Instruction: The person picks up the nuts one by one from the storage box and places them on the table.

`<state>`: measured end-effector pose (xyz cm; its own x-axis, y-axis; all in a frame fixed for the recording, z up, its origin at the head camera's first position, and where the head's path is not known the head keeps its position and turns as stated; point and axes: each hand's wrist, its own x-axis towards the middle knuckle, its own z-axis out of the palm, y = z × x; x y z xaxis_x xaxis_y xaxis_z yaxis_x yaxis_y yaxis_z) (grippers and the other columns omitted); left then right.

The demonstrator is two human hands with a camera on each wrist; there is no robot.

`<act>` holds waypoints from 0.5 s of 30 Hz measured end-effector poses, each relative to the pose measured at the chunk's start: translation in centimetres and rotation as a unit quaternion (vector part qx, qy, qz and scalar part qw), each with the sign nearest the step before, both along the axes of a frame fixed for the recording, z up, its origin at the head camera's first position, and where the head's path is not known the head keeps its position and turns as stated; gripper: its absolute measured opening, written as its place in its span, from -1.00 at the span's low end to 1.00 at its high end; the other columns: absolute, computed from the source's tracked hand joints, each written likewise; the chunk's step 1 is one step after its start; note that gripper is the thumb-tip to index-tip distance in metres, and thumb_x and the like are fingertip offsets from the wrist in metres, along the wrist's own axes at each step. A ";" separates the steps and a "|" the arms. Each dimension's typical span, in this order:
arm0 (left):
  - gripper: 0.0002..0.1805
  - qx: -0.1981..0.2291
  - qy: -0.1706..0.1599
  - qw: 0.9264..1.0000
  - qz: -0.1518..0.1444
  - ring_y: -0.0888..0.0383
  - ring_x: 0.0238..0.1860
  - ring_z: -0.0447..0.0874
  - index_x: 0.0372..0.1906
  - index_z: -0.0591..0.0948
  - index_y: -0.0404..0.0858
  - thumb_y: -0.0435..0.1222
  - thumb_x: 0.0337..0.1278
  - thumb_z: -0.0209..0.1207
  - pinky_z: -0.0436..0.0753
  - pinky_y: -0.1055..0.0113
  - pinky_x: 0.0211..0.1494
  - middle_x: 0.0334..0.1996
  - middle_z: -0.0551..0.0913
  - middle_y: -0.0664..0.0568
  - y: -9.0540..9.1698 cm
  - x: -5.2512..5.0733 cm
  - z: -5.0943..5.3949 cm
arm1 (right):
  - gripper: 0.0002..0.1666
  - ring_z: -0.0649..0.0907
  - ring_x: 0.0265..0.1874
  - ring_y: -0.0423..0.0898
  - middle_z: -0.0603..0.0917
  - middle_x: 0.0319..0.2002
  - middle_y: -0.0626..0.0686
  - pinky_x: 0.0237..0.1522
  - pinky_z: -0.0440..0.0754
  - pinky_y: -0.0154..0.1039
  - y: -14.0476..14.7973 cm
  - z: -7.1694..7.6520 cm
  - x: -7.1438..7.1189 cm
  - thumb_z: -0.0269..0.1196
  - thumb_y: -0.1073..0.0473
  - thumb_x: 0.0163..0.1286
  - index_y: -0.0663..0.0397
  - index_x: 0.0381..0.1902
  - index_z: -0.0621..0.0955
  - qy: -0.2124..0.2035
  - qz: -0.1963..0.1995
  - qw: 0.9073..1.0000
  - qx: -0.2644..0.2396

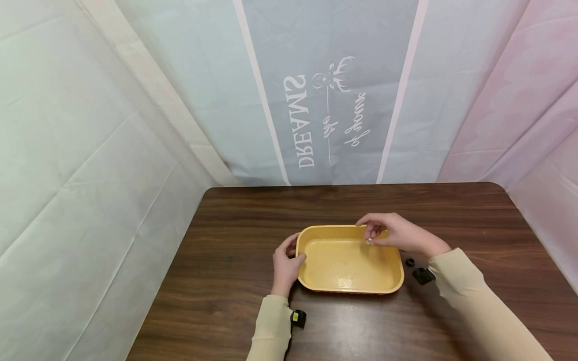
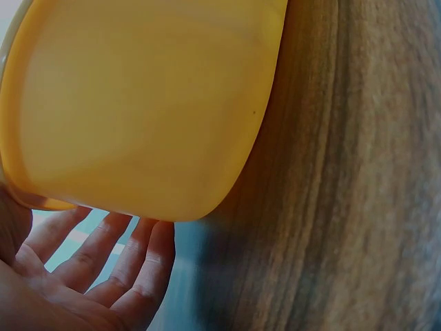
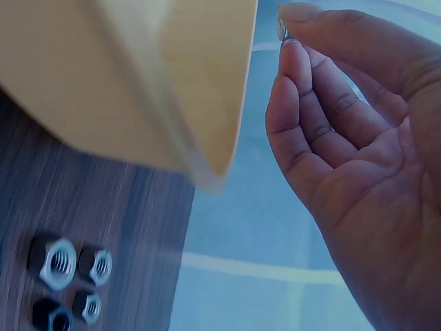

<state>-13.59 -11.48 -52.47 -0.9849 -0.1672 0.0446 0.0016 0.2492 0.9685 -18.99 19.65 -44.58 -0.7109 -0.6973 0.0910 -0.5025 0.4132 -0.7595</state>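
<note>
A yellow rectangular tub (image 1: 345,290) with rounded corners stands on the table. My left hand (image 1: 287,261) grips its left end, thumb over the rim and fingers along the outside wall. In the left wrist view, the fingertips of that left hand (image 2: 103,269) touch the tub's outer wall (image 2: 145,110). Over the tub's far right part, my right hand (image 1: 392,231) pinches a small silvery metal piece (image 3: 281,27) between thumb and index finger. The piece is seen nearly edge-on, so its exact kind is unclear. The other fingers of my right hand (image 3: 365,145) are bent.
Outside the tub, in the right wrist view, lie a large silvery hex nut (image 3: 54,263), two smaller silvery nuts (image 3: 95,266) and a dark nut (image 3: 52,316). Dark wood grain covers the table (image 1: 226,260). Printed cloth (image 1: 331,150) hangs behind it.
</note>
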 end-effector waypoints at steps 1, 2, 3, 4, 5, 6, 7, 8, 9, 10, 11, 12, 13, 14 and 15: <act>-0.37 -0.002 -0.001 1.000 0.000 0.04 -0.31 0.63 0.08 0.64 -0.08 -0.61 -0.21 0.21 0.65 0.28 -0.39 -0.15 0.66 -0.09 0.0 0.0 0.0 | -0.46 0.61 -0.29 -0.17 0.67 -0.30 -0.08 -0.22 0.59 -0.17 0.3 0.0 0.1 0.33 0.39 0.18 0.01 0.13 0.51 0.002 -0.002 1.000 0.002; -0.37 -0.003 -0.003 1.000 0.001 0.05 -0.31 0.63 0.07 0.65 -0.07 -0.61 -0.21 0.20 0.65 0.28 -0.40 -0.15 0.66 -0.08 0.0 0.0 0.1 | -0.46 0.61 -0.29 -0.17 0.68 -0.30 -0.07 -0.24 0.60 -0.18 0.6 0.0 0.1 0.33 0.38 0.19 0.02 0.13 0.51 0.003 -0.004 1.000 0.003; -0.37 -0.004 -0.004 1.000 0.001 0.07 -0.32 0.62 0.07 0.65 -0.07 -0.60 -0.21 0.20 0.65 0.29 -0.40 -0.16 0.66 -0.07 0.0 0.0 0.1 | -0.46 0.61 -0.30 -0.17 0.68 -0.30 -0.05 -0.26 0.60 -0.19 0.9 0.0 0.2 0.33 0.38 0.18 0.04 0.13 0.51 0.007 -0.005 1.000 0.002; -0.37 -0.004 -0.005 1.000 0.002 0.08 -0.32 0.62 0.07 0.65 -0.06 -0.60 -0.21 0.20 0.65 0.29 -0.41 -0.16 0.66 -0.07 0.1 0.0 0.1 | -0.46 0.61 -0.31 -0.17 0.68 -0.30 -0.03 -0.28 0.60 -0.19 1.2 -0.1 0.3 0.33 0.39 0.18 0.05 0.13 0.51 0.010 -0.006 1.000 0.001; -0.37 -0.005 -0.006 1.000 0.002 0.09 -0.33 0.62 0.07 0.65 -0.06 -0.60 -0.21 0.19 0.65 0.30 -0.41 -0.16 0.66 -0.06 0.1 0.0 0.1 | -0.45 0.61 -0.32 -0.16 0.68 -0.31 -0.02 -0.30 0.60 -0.20 1.5 -0.1 0.4 0.33 0.39 0.17 0.06 0.13 0.51 0.015 -0.006 1.000 0.000; -0.37 -0.004 -0.006 1.000 0.002 0.09 -0.33 0.62 0.07 0.65 -0.06 -0.60 -0.22 0.19 0.65 0.30 -0.42 -0.16 0.66 -0.06 0.1 0.0 0.1 | -0.45 0.62 -0.33 -0.16 0.68 -0.31 -0.01 -0.31 0.61 -0.21 1.8 -0.1 0.4 0.34 0.40 0.16 0.07 0.13 0.51 0.019 -0.008 1.000 -0.001; -0.37 -0.004 -0.006 1.000 0.002 0.09 -0.33 0.62 0.07 0.65 -0.06 -0.60 -0.22 0.19 0.65 0.29 -0.42 -0.16 0.66 -0.06 0.1 0.0 0.1 | -0.45 0.62 -0.34 -0.16 0.68 -0.32 -0.02 -0.33 0.61 -0.21 2.1 -0.2 0.5 0.34 0.42 0.15 0.08 0.12 0.51 0.026 -0.009 1.000 -0.003; -0.37 -0.003 -0.007 1.000 0.003 0.09 -0.33 0.62 0.07 0.65 -0.07 -0.60 -0.22 0.19 0.65 0.29 -0.42 -0.15 0.66 -0.06 0.1 0.0 0.0 | -0.46 0.62 -0.35 -0.16 0.68 -0.33 -0.02 -0.33 0.62 -0.21 2.4 -0.2 0.6 0.34 0.43 0.15 0.09 0.11 0.51 0.029 -0.010 1.000 -0.006; -0.38 -0.004 -0.007 1.000 0.003 0.10 -0.33 0.63 0.07 0.65 -0.07 -0.59 -0.22 0.19 0.65 0.29 -0.42 -0.15 0.66 -0.06 0.1 0.0 0.0 | -0.46 0.62 -0.35 -0.16 0.67 -0.33 -0.02 -0.34 0.62 -0.21 2.7 -0.2 0.7 0.34 0.44 0.14 0.10 0.10 0.51 0.032 -0.012 0.999 -0.009; -0.38 -0.003 -0.008 1.000 0.003 0.10 -0.33 0.63 0.07 0.65 -0.08 -0.59 -0.22 0.19 0.65 0.29 -0.42 -0.15 0.66 -0.07 0.1 -0.1 0.0 | -0.47 0.62 -0.35 -0.17 0.67 -0.33 -0.02 -0.34 0.62 -0.22 2.9 -0.3 0.8 0.33 0.45 0.14 0.12 0.09 0.52 0.034 -0.014 0.999 -0.011; -0.38 -0.003 -0.008 1.000 0.003 0.10 -0.33 0.63 0.07 0.64 -0.08 -0.59 -0.22 0.18 0.65 0.29 -0.42 -0.15 0.66 -0.07 0.0 -0.1 0.0 | -0.47 0.62 -0.35 -0.17 0.67 -0.33 -0.03 -0.34 0.61 -0.24 3.2 -0.4 0.9 0.33 0.45 0.14 0.14 0.09 0.52 0.035 -0.016 0.999 -0.014; -0.38 -0.004 -0.008 1.000 0.003 0.10 -0.33 0.63 0.07 0.64 -0.08 -0.59 -0.22 0.18 0.65 0.29 -0.42 -0.15 0.66 -0.07 0.0 -0.1 0.0 | -0.48 0.61 -0.35 -0.17 0.66 -0.33 -0.03 -0.34 0.61 -0.26 3.5 -0.5 1.0 0.33 0.45 0.14 0.16 0.08 0.52 0.034 -0.019 0.999 -0.016; -0.38 -0.004 -0.009 1.000 0.004 0.10 -0.33 0.63 0.07 0.64 -0.08 -0.60 -0.22 0.18 0.65 0.29 -0.42 -0.15 0.65 -0.07 0.0 0.0 0.0 | -0.49 0.61 -0.35 -0.16 0.66 -0.32 -0.03 -0.35 0.61 -0.28 3.7 -0.6 1.1 0.34 0.44 0.14 0.19 0.08 0.52 0.033 -0.022 0.999 -0.020; -0.38 -0.005 -0.008 1.000 0.004 0.09 -0.33 0.63 0.07 0.64 -0.09 -0.60 -0.22 0.18 0.65 0.29 -0.41 -0.15 0.65 -0.08 0.0 -0.1 0.0 | -0.49 0.61 -0.35 -0.16 0.66 -0.32 -0.03 -0.34 0.60 -0.29 4.0 -0.7 1.3 0.34 0.44 0.15 0.21 0.08 0.52 0.032 -0.025 0.999 -0.024; -0.38 -0.006 -0.008 1.000 0.004 0.09 -0.33 0.63 0.07 0.64 -0.08 -0.60 -0.22 0.19 0.65 0.29 -0.41 -0.15 0.66 -0.08 0.1 0.0 0.1 | -0.50 0.61 -0.35 -0.15 0.66 -0.32 -0.03 -0.34 0.60 -0.29 4.2 -0.9 1.4 0.34 0.44 0.14 0.23 0.07 0.52 0.030 -0.028 0.999 -0.030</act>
<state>-13.63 -11.42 -52.40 -0.9842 -0.1743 0.0313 -0.0155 0.2604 0.9654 -17.62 23.88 -45.43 -0.7412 -0.6480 0.1752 -0.5245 0.3962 -0.7536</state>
